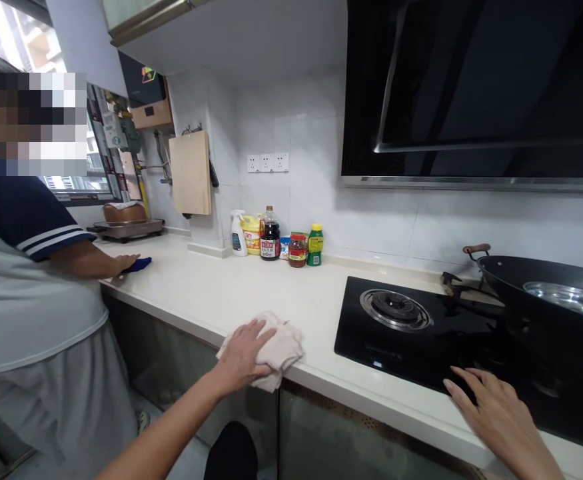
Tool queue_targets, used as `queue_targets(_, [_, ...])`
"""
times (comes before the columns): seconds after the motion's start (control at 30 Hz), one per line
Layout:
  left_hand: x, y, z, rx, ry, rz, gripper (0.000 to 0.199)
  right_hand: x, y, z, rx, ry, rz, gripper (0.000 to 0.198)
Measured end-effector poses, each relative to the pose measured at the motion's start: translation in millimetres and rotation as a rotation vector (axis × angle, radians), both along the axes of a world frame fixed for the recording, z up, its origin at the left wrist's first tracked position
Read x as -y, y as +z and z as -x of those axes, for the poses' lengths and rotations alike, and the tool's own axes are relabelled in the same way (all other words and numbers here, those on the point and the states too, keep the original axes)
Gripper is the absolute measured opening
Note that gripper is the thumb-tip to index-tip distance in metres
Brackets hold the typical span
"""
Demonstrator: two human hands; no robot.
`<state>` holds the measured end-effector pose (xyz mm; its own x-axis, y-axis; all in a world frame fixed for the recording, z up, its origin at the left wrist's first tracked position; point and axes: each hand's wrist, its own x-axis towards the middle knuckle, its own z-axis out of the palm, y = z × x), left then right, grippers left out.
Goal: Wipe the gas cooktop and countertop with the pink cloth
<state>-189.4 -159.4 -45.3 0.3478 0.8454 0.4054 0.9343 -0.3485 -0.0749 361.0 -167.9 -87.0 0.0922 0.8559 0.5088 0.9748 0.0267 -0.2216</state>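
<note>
A pale pink cloth (285, 343) lies bunched at the counter's front edge, part of it hanging over. My left hand (244, 351) is on top of it, holding it against the counter with the fingers and thumb bent over the folds. On the right, my right hand (496, 403) is at the front edge of the black gas stove (371, 340), empty, with the fingers apart. Whether its fingertips touch the glass I cannot tell. A round burner (396, 309) sits on the stove's left side.
A large wok (511, 283) with a shiny metal lid or bowl inside stands at the right. Several bottles and jars, including a soy sauce bottle (270, 237), line the wall. At the left, another person's hand (124, 262) presses a dark blue cloth (138, 265) on the counter (201, 287).
</note>
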Motion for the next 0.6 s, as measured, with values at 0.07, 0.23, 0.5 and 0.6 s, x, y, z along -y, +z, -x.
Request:
queue_targets(0.07, [-5.7,13.9,16.4,-0.015,0.048,0.067,0.075,0.2,0.8,0.6,-0.005,0.003,0.001,0.070])
queue_targets(0.23, [-27.7,42.3,22.3,0.022,0.189,0.277,0.071,-0.2,-0.1,0.0,-0.025,0.007,0.005,0.068])
queue_targets(0.5, [-93.7,54.1,-6.0,0.089,0.304,0.395,0.092,-4.5,-5.4,-2.6,-0.052,0.001,0.008,0.064])
queue_targets(0.6, [-113.7,57.3,-35.0,0.101,0.277,0.395,0.094,-5.4,-4.5,-3.0,-0.061,-0.005,0.011,0.061])
